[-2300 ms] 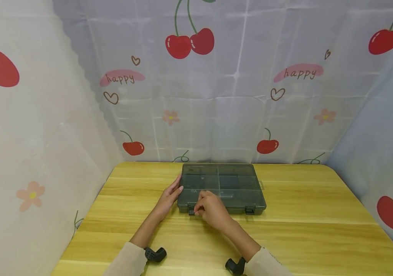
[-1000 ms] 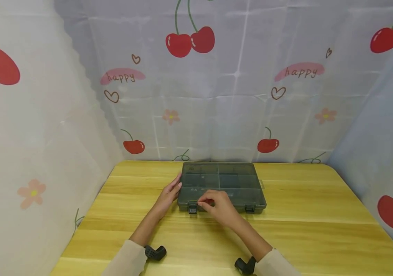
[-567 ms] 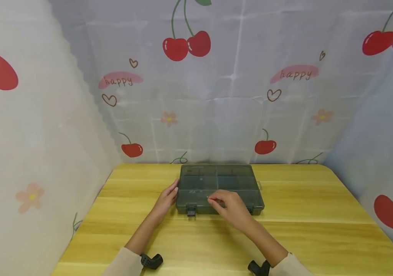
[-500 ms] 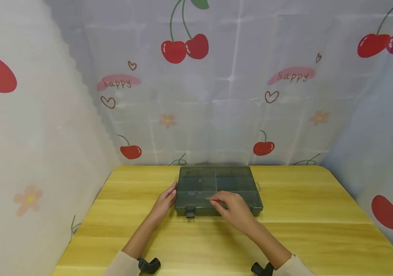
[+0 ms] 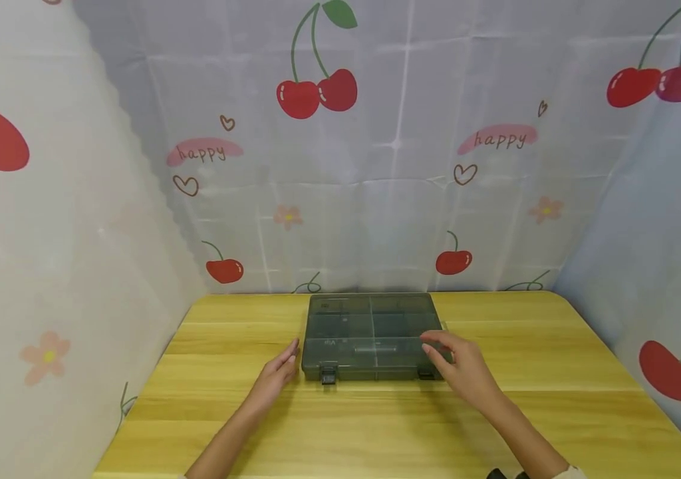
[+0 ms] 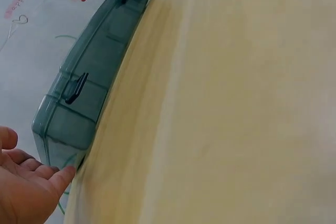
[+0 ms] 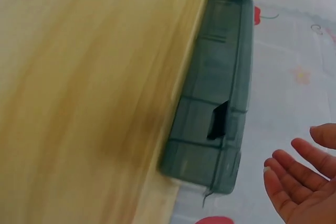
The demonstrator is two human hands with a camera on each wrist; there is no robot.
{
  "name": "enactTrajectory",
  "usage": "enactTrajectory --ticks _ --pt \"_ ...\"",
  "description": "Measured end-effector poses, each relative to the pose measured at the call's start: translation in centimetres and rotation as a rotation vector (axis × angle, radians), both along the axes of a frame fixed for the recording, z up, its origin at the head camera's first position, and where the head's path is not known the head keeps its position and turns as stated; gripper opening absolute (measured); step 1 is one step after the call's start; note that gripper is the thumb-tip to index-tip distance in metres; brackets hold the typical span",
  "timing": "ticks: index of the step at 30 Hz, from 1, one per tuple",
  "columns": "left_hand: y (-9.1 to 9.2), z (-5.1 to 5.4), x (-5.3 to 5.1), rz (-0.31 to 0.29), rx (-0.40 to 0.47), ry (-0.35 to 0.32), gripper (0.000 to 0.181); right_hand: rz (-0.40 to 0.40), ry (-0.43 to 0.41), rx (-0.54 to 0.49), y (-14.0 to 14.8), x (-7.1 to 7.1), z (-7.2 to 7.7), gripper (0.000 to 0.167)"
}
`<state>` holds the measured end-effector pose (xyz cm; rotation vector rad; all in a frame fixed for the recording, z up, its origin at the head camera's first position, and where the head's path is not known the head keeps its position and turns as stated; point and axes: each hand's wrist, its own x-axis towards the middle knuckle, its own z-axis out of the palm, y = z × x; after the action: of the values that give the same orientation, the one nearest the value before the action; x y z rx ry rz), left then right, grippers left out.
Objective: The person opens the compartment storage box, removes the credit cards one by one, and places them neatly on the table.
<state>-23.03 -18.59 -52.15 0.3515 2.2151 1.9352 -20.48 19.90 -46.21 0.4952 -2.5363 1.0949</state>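
Observation:
A closed, see-through dark grey box [image 5: 346, 326] with inner dividers lies flat near the table's back edge. Its front left latch [image 5: 328, 376] sticks out; the front right latch [image 5: 426, 374] is partly in view beside the right hand. Just off the box's left side is my left hand [image 5: 274, 376], fingers extended; in the left wrist view that hand [image 6: 31, 187] is by the box's end, contact unclear. My right hand [image 5: 463, 366] hovers over the front right corner, thumb and fingers apart, holding nothing. The right wrist view shows this hand [image 7: 307, 182] with loosely bent fingers beside the box [image 7: 210, 87].
The wood-grain table [image 5: 340, 432] runs up to a pale cloth [image 5: 346, 219] printed with cherries, hearts and flowers. More of this cloth hangs at the left and right sides.
My right hand has moved right along the box's front, from the left latch to the right corner, and its fingers have spread. The left hand has drawn slightly away from the box. The view has tilted up.

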Motion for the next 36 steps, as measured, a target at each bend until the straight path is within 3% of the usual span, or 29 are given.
enactTrajectory --ticks 5,10,14,20,24,29,36 --pt "0.0 0.1 1.7 -0.001 0.004 -0.015 0.055 -0.076 -0.045 -0.038 1.7 0.8 -0.8 0.033" --pt "0.1 0.2 2.6 -0.016 0.021 -0.037 0.057 -0.125 -0.101 -0.047 2.8 1.6 -1.3 0.042" --pt "0.4 0.1 2.7 -0.030 0.041 -0.047 0.058 -0.130 -0.170 -0.055 3.4 2.0 -1.5 0.050" --pt "0.7 -0.2 2.7 -0.031 0.036 -0.053 0.058 -0.095 -0.364 -0.099 3.6 2.1 -1.9 0.063" --pt "0.9 -0.3 2.8 -0.040 0.037 -0.063 0.058 -0.078 -0.439 -0.118 3.5 2.2 -2.1 0.067" --pt "1.0 -0.2 2.8 -0.057 0.023 -0.068 0.061 -0.078 -0.469 -0.115 3.2 2.3 -2.1 0.066" --pt "1.0 0.1 3.1 -0.061 0.004 -0.079 0.061 -0.094 -0.434 -0.113 2.9 2.2 -2.3 0.061"
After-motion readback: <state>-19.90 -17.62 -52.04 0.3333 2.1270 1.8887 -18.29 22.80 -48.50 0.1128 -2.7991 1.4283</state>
